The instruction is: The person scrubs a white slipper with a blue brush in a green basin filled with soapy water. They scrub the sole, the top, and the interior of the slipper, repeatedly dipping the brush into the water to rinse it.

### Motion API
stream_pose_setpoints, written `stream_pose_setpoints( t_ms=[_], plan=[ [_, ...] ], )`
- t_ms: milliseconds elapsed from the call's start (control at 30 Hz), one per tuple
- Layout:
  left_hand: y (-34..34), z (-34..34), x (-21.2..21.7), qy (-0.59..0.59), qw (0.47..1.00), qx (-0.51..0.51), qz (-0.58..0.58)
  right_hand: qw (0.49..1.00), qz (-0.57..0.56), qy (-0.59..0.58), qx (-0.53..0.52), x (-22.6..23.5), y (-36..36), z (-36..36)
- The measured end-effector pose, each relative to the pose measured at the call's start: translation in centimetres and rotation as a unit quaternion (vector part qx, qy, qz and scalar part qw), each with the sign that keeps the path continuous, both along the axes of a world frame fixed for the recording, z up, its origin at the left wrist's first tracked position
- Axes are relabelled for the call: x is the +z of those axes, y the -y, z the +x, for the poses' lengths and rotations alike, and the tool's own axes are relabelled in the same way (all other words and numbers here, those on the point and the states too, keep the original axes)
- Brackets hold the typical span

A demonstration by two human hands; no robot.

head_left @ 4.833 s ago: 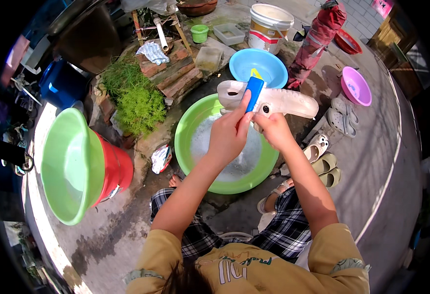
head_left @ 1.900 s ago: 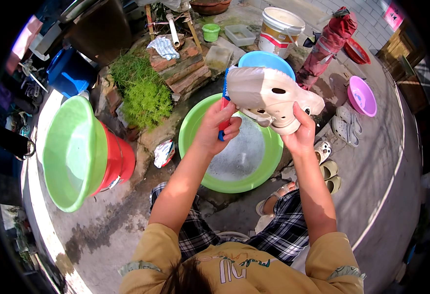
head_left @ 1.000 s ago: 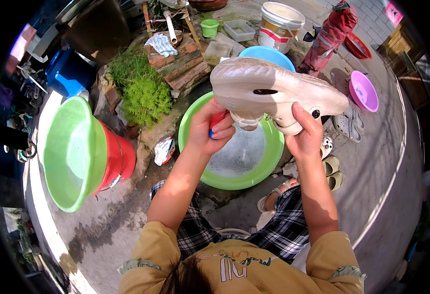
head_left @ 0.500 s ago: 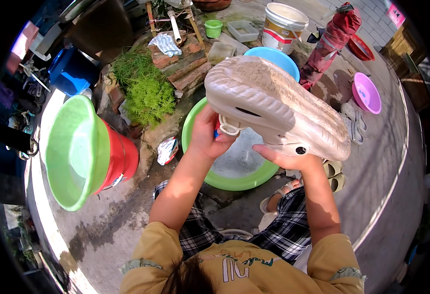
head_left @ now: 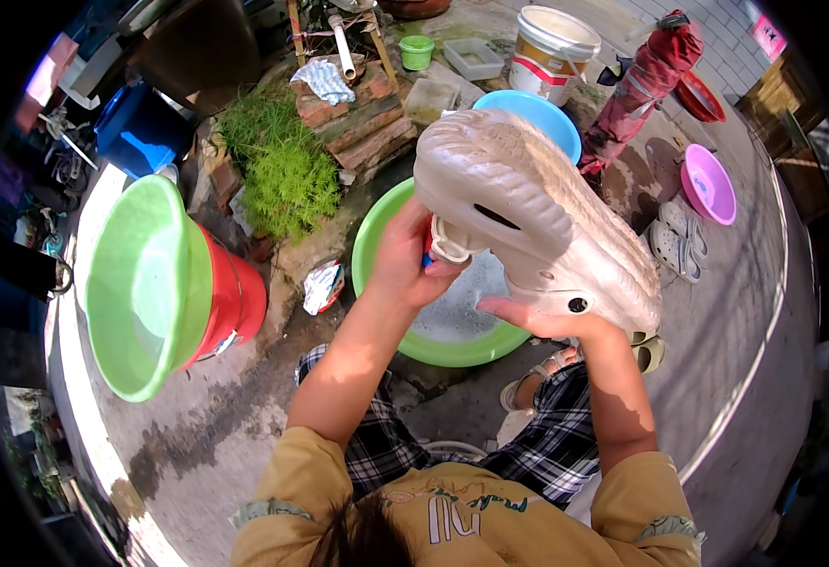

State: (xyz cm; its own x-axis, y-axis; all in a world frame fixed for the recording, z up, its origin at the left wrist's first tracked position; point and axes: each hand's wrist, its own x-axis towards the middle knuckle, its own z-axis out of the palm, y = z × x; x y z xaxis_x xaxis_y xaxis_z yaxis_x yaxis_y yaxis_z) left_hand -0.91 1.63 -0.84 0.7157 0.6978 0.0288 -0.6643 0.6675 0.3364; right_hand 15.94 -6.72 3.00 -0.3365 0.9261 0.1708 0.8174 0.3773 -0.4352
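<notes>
Both hands hold up a large white clog (head_left: 528, 217) with a thick, rippled sole, tilted over a green basin (head_left: 369, 248). The sole side looks brownish. A dark slot and a black round rivet show on its side. My left hand (head_left: 412, 255) is closed at its left end, beside a white ring-shaped piece (head_left: 450, 243) and small red and blue bits that I cannot make out. My right hand (head_left: 551, 319) grips the lower right part, with its thumb stretched toward the left. Foamy water (head_left: 461, 307) lies in the basin below.
To the left, a green basin (head_left: 136, 283) sits tilted against a red bucket (head_left: 235, 293). Beyond are plants (head_left: 287, 180), bricks (head_left: 367, 128), a blue basin (head_left: 542, 118) and a white bucket (head_left: 554, 57). At right stand grey clogs (head_left: 677, 244), a pink basin (head_left: 707, 184) and a folded red umbrella (head_left: 641, 90).
The clog has tilted further, with its right end swung lower and nearer to me. My right hand has shifted slightly down and left with it. The left hand keeps its hold.
</notes>
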Motion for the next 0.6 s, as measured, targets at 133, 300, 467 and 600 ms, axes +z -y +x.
stream_pose_setpoints(
  t_ms=[133, 300, 467, 600],
  plan=[
    [-0.3, 0.3, -1.0, 0.049, 0.999, -0.017, -0.016, 0.995, 0.102, -0.010, -0.007, -1.7, -0.5, -0.6],
    [-0.1, 0.7, -1.3, 0.042, 0.999, -0.024, -0.015, 0.979, 0.158, -0.129, -0.005, -1.5, -1.3, -0.3],
    [0.2, 0.5, -0.4, -0.002, 0.999, -0.016, 0.032, 0.969, 0.164, -0.184, -0.004, -1.4, -1.1, -0.2],
    [0.4, 0.2, 0.1, -0.029, 0.999, 0.008, 0.045, 0.970, 0.168, -0.178, -0.005, -1.3, -0.7, -0.2]
  ],
)
